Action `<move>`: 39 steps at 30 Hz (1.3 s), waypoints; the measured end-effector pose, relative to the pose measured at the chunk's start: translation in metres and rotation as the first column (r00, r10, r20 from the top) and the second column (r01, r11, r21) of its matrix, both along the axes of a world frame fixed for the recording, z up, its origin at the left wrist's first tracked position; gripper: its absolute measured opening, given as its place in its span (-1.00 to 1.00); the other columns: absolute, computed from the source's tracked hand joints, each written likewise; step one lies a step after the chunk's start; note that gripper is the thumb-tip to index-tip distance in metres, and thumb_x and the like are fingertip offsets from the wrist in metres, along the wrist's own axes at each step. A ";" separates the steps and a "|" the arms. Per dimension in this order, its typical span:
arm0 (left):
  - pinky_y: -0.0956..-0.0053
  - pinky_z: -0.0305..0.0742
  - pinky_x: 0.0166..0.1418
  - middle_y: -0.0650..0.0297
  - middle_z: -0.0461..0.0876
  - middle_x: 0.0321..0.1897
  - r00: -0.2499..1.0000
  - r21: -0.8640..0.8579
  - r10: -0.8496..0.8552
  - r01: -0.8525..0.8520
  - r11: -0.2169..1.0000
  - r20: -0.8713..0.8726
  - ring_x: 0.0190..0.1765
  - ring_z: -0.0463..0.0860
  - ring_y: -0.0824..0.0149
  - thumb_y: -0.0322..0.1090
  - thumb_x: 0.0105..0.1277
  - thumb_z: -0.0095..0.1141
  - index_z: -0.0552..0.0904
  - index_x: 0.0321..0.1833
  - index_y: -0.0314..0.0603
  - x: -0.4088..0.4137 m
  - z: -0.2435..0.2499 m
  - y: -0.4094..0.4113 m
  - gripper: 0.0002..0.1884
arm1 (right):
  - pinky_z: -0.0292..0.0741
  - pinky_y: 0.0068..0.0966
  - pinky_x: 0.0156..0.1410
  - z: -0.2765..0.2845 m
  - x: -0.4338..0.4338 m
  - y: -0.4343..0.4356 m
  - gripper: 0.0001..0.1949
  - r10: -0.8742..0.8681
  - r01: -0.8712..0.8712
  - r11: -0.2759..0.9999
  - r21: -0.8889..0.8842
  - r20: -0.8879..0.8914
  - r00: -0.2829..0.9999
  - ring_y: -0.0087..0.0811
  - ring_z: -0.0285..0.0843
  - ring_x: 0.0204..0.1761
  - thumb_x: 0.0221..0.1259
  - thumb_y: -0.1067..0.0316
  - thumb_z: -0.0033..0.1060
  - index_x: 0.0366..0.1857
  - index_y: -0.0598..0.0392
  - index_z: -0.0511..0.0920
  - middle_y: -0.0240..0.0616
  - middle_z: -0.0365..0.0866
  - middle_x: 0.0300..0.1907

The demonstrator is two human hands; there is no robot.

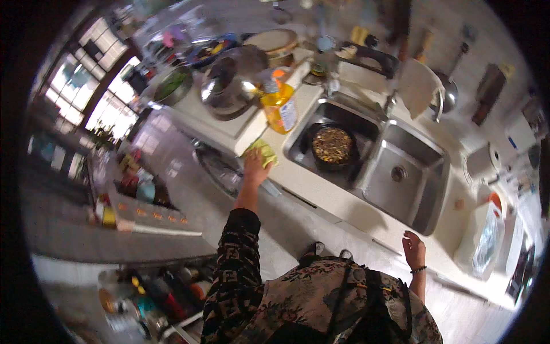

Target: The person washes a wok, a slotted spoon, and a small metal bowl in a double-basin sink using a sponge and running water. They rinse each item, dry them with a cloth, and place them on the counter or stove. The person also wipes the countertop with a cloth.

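My left hand (256, 167) presses on a crumpled yellow-green cloth (265, 151) at the counter's front edge, left of the double sink. Near the sink's lower right corner, my right hand (414, 248) hangs over the front edge of the counter (378, 215), fingers loosely curled, holding nothing. A dark round pan or bowl of brown and yellow bits (332, 145) sits in the left basin. The right basin (397, 173) shows its drain. Just beyond the cloth stands a bottle of yellow liquid (280, 109) with an orange cap.
A large metal lid or wok (230, 84) and a bowl of greens (173, 86) stand at the back left. The faucet (390, 103) rises between the basins. At the right are a paper roll (483, 161) and a white plastic container (481, 245). Crowded shelves lie lower left.
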State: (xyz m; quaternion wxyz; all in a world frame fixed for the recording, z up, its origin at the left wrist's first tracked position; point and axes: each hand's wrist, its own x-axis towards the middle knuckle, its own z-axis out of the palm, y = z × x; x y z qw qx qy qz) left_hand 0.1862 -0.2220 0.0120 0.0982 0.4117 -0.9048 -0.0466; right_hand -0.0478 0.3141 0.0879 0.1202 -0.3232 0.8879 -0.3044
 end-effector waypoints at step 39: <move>0.37 0.39 0.07 0.12 0.53 -0.02 0.240 0.176 -0.813 0.969 0.171 -0.531 0.01 0.54 0.15 -0.52 0.20 -0.13 0.44 0.11 -0.25 -0.261 -0.001 0.642 -0.62 | 0.50 -0.40 -0.15 -0.052 0.109 0.379 -0.70 -0.699 0.741 0.670 -0.044 0.299 0.650 -0.22 0.60 -0.27 0.13 0.18 0.06 -0.16 0.15 0.53 -0.14 0.61 -0.25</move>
